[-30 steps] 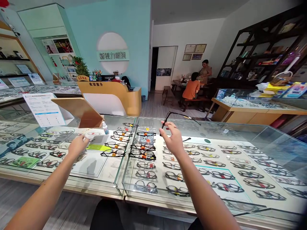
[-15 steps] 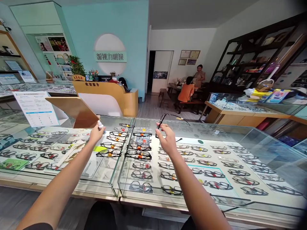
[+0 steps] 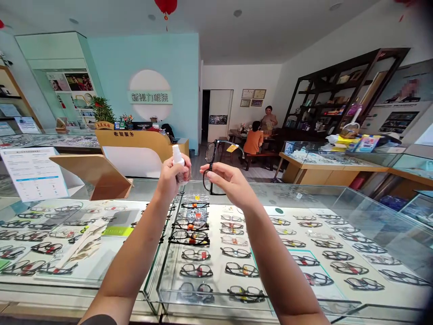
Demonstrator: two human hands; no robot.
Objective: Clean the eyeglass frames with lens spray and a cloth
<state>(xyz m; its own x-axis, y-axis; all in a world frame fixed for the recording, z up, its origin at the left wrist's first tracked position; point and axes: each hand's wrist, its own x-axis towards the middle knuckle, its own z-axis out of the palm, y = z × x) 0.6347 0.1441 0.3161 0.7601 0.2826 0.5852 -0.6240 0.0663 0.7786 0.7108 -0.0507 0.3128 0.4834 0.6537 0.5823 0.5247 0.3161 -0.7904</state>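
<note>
My left hand (image 3: 172, 177) is wrapped round a small white spray bottle (image 3: 177, 157), held upright with its nozzle at the top. To its right, my right hand (image 3: 227, 179) pinches a pair of black-framed eyeglasses (image 3: 210, 152) by the frame. The glasses stand on end, lenses facing my left hand, and a yellow tag hangs on the temple that stretches right. Bottle and glasses are apart, both above the glass display case (image 3: 291, 192). Under the glass lie rows of eyeglasses (image 3: 189, 237), several with orange or red tags.
A tilted wooden-framed mirror or board (image 3: 93, 171) and a white printed sign (image 3: 34, 174) stand on the counter at left. Behind is a wooden cashier desk (image 3: 142, 140). Two people are at a table in the back, one in an orange top (image 3: 253, 142). Dark shelving (image 3: 324, 99) lines the right wall.
My left hand has lifted the spray bottle from beside the wooden board and brought it right, close to the glasses. The glasses are turned more upright. The view has tilted up.
</note>
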